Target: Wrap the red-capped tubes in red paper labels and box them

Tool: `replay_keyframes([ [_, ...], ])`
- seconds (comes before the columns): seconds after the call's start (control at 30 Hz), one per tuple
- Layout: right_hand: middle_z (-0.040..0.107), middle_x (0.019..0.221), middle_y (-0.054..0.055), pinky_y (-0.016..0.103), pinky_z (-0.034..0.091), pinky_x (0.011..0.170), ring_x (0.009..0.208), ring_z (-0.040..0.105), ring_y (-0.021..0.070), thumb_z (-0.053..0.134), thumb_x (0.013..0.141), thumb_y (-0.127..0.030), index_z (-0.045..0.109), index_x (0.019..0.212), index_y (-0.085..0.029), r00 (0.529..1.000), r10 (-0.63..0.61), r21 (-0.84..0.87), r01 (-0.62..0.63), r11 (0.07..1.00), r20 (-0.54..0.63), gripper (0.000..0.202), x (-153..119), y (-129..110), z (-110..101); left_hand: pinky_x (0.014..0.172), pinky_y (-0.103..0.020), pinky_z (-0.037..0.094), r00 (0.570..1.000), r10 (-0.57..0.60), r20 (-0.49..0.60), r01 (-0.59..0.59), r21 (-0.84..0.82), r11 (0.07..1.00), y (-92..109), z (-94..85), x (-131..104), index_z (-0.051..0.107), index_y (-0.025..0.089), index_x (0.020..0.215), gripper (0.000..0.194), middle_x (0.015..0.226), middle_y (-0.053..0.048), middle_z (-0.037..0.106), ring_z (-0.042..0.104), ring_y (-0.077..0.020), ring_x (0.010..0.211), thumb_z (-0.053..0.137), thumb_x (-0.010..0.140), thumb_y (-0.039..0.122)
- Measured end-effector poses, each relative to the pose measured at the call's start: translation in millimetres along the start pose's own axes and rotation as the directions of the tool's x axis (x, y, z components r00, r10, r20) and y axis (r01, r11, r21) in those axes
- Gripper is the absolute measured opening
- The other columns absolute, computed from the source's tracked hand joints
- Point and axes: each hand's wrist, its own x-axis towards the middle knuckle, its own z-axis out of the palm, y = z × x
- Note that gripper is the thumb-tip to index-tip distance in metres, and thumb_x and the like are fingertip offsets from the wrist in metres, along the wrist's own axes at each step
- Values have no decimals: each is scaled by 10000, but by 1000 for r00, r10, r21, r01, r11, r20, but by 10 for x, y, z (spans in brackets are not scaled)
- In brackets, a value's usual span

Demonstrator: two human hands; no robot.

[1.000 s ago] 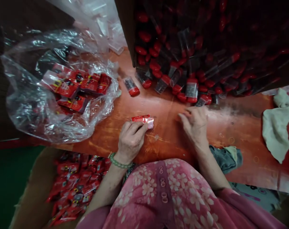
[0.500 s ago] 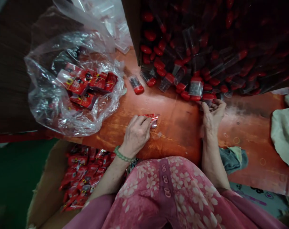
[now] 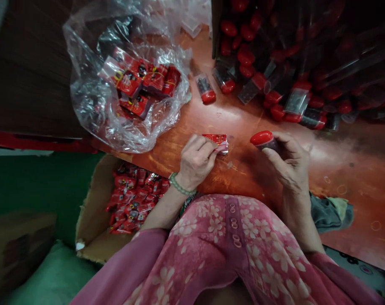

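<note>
My left hand [image 3: 197,163], with a green bead bracelet at the wrist, pinches the near edge of a small flat red printed wrapper [image 3: 218,138] on the table. It may be a thin stack; the fingers partly cover it. My right hand [image 3: 292,167] is closed around a small clear container with a glossy red cap [image 3: 261,137], raised to the right of the wrapper with its cap pointing left. Beyond my hands, another red-capped clear container [image 3: 206,90] with dark contents lies on the orange-brown table [image 3: 240,178].
A clear plastic bag [image 3: 129,142] holds bundles of red wrappers at the left. Many red-capped containers [image 3: 246,55] spill from a dark box at the back right. A carton [image 3: 90,212] of red wrapped pieces stands below the table edge. A dark cloth [image 3: 326,212] lies at right.
My right hand has drawn back from the container pile and now holds a red-capped container. My left hand stays at the wrapper, its fingertips now at the edge. The whole view has shifted.
</note>
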Motion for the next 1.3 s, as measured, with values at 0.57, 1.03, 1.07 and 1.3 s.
replay_keyframes([
  [0.57, 694, 995, 77, 363, 591, 844, 889, 670, 203, 576, 1017, -273, 683, 1261, -203, 932, -131, -172, 198, 965, 337, 275, 112, 74, 480, 776, -291, 537, 918, -66, 390, 130, -138, 982, -80, -196, 72, 780, 154, 993, 230, 906, -63, 752, 681, -166, 835, 583, 1003, 272],
  [1.03, 757, 1033, 38, 373, 590, 826, 916, 702, 207, 700, 946, -281, 742, 1225, -319, 958, -126, 68, 112, 991, 256, 285, 110, -250, 91, 626, -217, 512, 992, -103, 67, 121, -366, 923, 58, -219, 34, 725, 163, 780, 157, 729, -4, 741, 662, -98, 661, 844, 815, 260],
  [1.07, 759, 1026, 39, 365, 590, 808, 902, 702, 203, 694, 949, -273, 741, 1234, -319, 948, -159, 75, 144, 987, 275, 293, 112, -266, 85, 626, -218, 512, 994, -89, 64, 107, -365, 925, 71, -224, 35, 722, 162, 783, 155, 729, -4, 738, 659, -97, 662, 835, 825, 259],
  [1.3, 718, 978, 41, 343, 567, 751, 839, 671, 184, 668, 973, -277, 720, 1267, -345, 892, -190, -120, 260, 958, 411, 307, 90, -304, 24, 651, -242, 507, 983, -67, 171, 122, -335, 934, 114, -285, 40, 718, 194, 820, 143, 771, 9, 735, 643, -99, 683, 761, 900, 305],
])
